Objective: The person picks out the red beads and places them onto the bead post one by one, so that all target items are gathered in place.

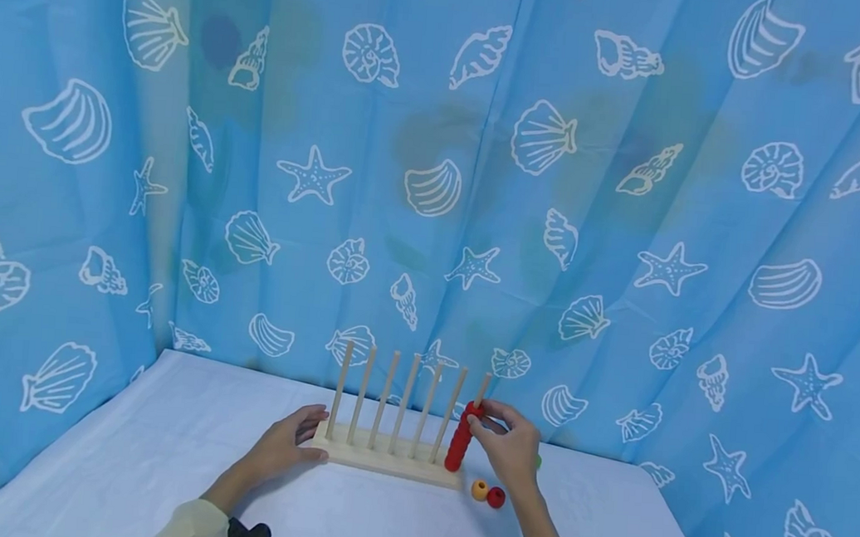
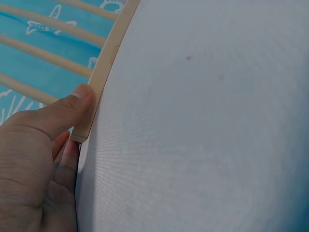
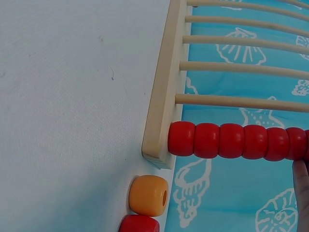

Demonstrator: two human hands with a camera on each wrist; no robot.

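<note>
A wooden peg stand (image 1: 387, 460) with several upright rods stands on the table. My left hand (image 1: 285, 443) grips the left end of its base, thumb (image 2: 79, 98) on the front edge and fingers behind. On the rightmost rod is a column of red beads (image 3: 231, 140), with the rod's tip showing above it. My right hand (image 1: 513, 451) pinches the top red bead (image 1: 473, 409) between thumb and fingers, around that rod. Only a fingertip (image 3: 301, 176) of this hand shows in the right wrist view. The other rods carry no beads.
An orange bead (image 1: 479, 490) and a loose red bead (image 1: 495, 497) lie side by side near the base's right end. Part of a green bead (image 1: 539, 461) shows behind my right hand. A blue shell-patterned curtain (image 1: 436, 177) hangs behind the white-covered table (image 1: 352, 521).
</note>
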